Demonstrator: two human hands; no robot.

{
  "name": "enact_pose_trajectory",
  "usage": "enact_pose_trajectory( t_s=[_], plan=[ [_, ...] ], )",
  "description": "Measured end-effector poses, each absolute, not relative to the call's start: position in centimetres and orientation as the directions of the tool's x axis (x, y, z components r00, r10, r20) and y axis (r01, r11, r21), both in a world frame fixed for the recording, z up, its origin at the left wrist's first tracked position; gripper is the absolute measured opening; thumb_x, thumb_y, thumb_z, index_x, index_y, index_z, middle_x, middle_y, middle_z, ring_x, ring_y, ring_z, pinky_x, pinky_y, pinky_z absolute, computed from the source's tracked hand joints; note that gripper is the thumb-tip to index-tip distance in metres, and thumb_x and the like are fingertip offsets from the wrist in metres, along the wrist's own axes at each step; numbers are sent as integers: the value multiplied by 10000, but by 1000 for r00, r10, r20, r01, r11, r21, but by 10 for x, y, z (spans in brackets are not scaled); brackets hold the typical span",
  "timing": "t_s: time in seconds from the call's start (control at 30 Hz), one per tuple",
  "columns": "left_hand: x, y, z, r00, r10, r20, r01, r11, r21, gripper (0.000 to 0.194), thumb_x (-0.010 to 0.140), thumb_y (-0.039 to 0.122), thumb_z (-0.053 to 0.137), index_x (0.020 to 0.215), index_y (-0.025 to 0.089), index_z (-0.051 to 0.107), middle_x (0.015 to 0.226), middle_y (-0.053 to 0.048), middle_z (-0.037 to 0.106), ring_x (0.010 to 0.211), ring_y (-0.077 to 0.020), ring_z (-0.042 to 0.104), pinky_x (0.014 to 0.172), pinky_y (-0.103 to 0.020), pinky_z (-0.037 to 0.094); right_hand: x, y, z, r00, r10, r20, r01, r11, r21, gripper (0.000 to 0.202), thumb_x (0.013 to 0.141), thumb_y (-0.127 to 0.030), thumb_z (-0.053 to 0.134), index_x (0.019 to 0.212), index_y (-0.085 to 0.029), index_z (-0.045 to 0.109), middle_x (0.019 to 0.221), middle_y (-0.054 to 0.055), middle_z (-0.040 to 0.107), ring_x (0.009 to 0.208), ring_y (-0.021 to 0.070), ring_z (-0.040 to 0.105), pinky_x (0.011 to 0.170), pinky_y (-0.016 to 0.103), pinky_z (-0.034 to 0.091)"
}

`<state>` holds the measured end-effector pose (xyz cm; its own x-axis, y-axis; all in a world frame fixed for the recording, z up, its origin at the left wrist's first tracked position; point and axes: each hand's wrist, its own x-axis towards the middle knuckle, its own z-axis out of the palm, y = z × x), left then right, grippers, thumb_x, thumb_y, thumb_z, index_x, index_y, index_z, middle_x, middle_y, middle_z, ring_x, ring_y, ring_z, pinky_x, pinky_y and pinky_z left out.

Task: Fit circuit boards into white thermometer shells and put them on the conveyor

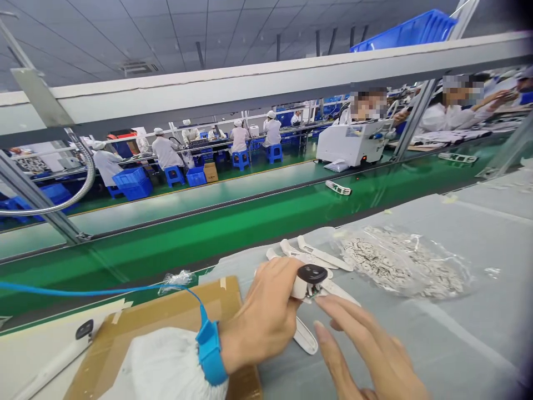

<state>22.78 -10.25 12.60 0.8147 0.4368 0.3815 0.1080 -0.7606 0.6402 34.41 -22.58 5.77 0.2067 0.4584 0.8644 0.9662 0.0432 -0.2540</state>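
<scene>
My left hand [266,311], with a blue wrist strap [210,353] on it, is closed around a white handheld device with a black rounded cap [312,273]. Small inner parts, partly green, show at the device's open end below the cap. My right hand [370,350] is just to the right, thumb and fingers apart; its index fingertip is at that open end, and whether it touches cannot be made out. Beneath and behind my hands, several long white plastic shells [325,256] lie on the grey-covered table [449,355].
A clear bag of small pale parts [400,264] lies at right. On the left are brown cardboard [166,311] and another white device [62,355]. A blue cord [125,289] runs to my wrist. Beyond, a green conveyor belt [250,216] carries a white shell [338,188]; co-workers sit further off.
</scene>
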Motion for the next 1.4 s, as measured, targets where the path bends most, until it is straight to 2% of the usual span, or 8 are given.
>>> enact_pose_trajectory(
  t_s=[0.2,0.33,0.47,0.6,0.7,0.87,1.2,1.4],
  plan=[
    [240,-98,133,841,455,294,263,-817,513,114,969,173,413,1050,212,485,1068,-77,640,923,-223,596,787,-340,453,349,-215,71,257,478,840,951,32,-309,295,1014,-316,478,1283,-241,573,1148,38,712,1012,194,688,819,318,478],
    [245,-74,157,828,525,196,477,-844,244,80,992,249,394,1016,203,454,992,-95,657,812,-243,642,639,-318,399,361,-194,98,268,569,777,909,118,-400,320,1011,-286,466,1316,-264,557,1184,39,698,972,197,685,762,323,517],
    [249,-47,186,804,558,204,551,-829,97,133,991,271,396,1079,199,464,1030,-103,675,882,-274,674,635,-312,424,374,-164,119,273,630,727,838,216,-502,318,1000,-286,465,1297,-270,577,1176,49,686,847,176,671,764,341,524],
    [255,-34,201,768,608,201,615,-788,29,205,994,269,389,1156,185,483,1102,-126,681,954,-295,682,718,-350,487,378,-130,120,314,692,649,755,233,-613,464,950,-256,485,1413,-259,466,1173,61,671,768,160,650,788,370,512],
    [259,-30,203,744,633,212,647,-763,8,225,988,249,393,1165,153,495,1103,-151,683,975,-333,681,736,-385,503,378,-110,119,329,714,619,705,251,-664,551,893,-213,504,1436,-231,416,1151,65,669,753,155,640,833,383,499],
    [262,-21,200,717,667,203,678,-735,15,208,998,259,379,1144,153,483,1062,-144,685,976,-312,682,730,-345,501,377,-98,126,353,727,588,623,287,-728,450,840,-181,515,1289,-190,486,1145,61,662,684,119,617,846,350,488],
    [257,-24,189,728,664,174,669,-743,35,184,984,242,366,1097,166,490,1023,-135,685,916,-330,683,683,-364,483,377,-101,117,370,735,568,532,333,-778,402,862,-199,510,1263,-217,502,1138,47,662,728,128,623,857,377,481],
    [254,-28,176,721,686,92,681,-727,84,167,941,227,421,1094,191,477,1029,-115,684,918,-333,677,645,-354,450,375,-101,110,411,765,496,414,329,-849,326,832,-294,592,1145,-231,524,1007,25,614,738,156,600,752,352,483]
  ],
)
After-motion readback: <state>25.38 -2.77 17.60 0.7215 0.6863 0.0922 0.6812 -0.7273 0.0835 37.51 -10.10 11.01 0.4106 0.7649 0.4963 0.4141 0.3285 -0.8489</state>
